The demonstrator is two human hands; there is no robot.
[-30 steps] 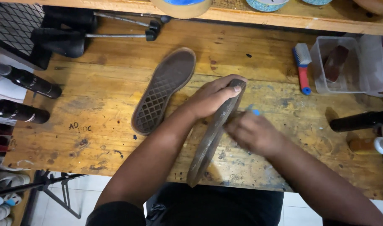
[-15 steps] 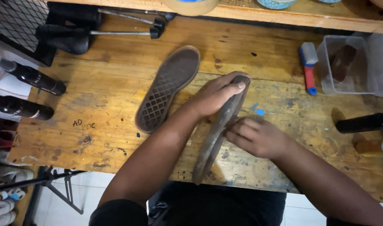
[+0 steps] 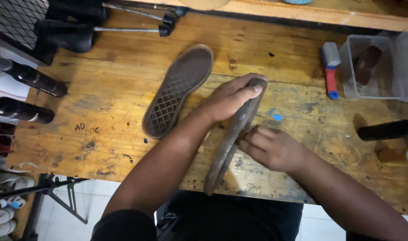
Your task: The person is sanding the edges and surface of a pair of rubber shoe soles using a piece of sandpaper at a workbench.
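Hands work at a scratched yellow wooden workbench (image 3: 101,107). The left hand (image 3: 230,96) is wrapped over the far end of a long dark grey rubber shoe sole (image 3: 233,138). This sole stands on its thin edge and leans, with its far end up under the thumb and its near end down at the near edge of the bench. The left hand's fingers are closed tight on it. The right hand (image 3: 273,147) is just to the right of the sole, and its curled fingers (image 3: 253,136) press on the sole's side about halfway along. I cannot tell if the right hand holds anything small.

A second dark sole with a criss-cross tread pattern (image 3: 177,91) lies flat on the bench, to the left of the held one and a bit apart from it. A small blue spot (image 3: 277,117) sits on the wood just right of the held sole.

Far to the right lies a brush with a blue and red handle (image 3: 330,67), next to a clear plastic tub (image 3: 349,71). On the left side two dark bottles (image 3: 30,93) lie on their sides. At the far left are black metal shoe stands (image 3: 70,31).
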